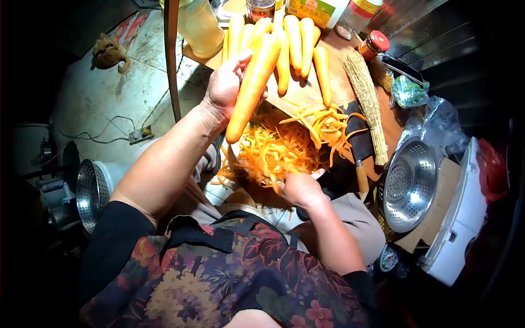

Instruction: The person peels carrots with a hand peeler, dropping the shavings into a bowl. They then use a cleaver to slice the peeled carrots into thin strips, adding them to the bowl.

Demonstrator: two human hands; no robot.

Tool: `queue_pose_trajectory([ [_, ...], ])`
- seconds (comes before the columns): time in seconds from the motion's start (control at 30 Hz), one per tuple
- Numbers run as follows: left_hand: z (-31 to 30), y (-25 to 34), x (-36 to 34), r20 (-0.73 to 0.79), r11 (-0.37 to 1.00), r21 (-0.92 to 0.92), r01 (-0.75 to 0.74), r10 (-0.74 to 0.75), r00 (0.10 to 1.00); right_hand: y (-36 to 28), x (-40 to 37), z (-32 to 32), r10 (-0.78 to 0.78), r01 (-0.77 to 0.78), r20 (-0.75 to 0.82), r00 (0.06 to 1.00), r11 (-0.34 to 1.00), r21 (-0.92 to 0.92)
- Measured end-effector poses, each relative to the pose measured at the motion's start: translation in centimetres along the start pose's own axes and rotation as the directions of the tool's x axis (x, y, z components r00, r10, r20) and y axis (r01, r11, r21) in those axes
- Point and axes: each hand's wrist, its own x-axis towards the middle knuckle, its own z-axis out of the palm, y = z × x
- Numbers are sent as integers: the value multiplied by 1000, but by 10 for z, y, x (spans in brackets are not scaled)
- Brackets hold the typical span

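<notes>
My left hand [224, 86] is wrapped round a large whole carrot [256, 85], holding it tilted above a heap of shredded carrot [281, 150]. The heap fills a container between my knees, of which only a little rim shows. My right hand [301, 189] is closed at the near side of the heap. What it grips is blurred and partly hidden among the shreds. Several whole carrots [294, 44] lie on the wooden table [336, 68] beyond my left hand. More carrot strips [320, 127] hang over the table's near edge.
At right, a cleaver [359, 143] lies beside a straw whisk [363, 98]. A steel colander [410, 186] stands near a white foam box [456, 218]. Jars, including a red-lidded one [374, 45], line the table's back. A power strip [141, 134] lies on the floor at left.
</notes>
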Motion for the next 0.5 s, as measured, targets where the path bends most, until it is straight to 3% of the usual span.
queue_pose_trajectory([
  [0.07,-3,3,0,26,999,47,-5,4,1000,-6,-3,-19,23,-18,-19,1000,976,216],
  [0.1,-1,3,-2,22,999,42,-4,3,1000,-1,2,-16,23,-20,-13,1000,977,213],
  [0.17,6,1,-3,-44,998,66,1,2,999,8,9,-10,24,-14,195,980,999,-51],
  [0.2,8,0,-1,-42,998,66,2,1,999,7,7,-10,26,-17,194,981,999,-50],
  [0.27,6,-2,-1,-52,998,64,-19,23,998,-2,-5,-18,-15,59,-192,981,972,226],
  [0.33,0,-7,3,-63,997,78,-7,12,998,2,-7,-29,15,112,-383,924,945,307],
  [0.4,-6,-12,6,-46,998,54,16,-13,999,6,-8,-34,78,78,-457,886,947,312],
  [0.47,-1,-24,10,-121,998,-31,-59,55,991,0,-13,-38,167,128,-511,843,860,493],
  [0.5,2,-27,9,-165,997,29,-67,71,984,-3,-15,-41,156,204,-555,817,822,532],
])
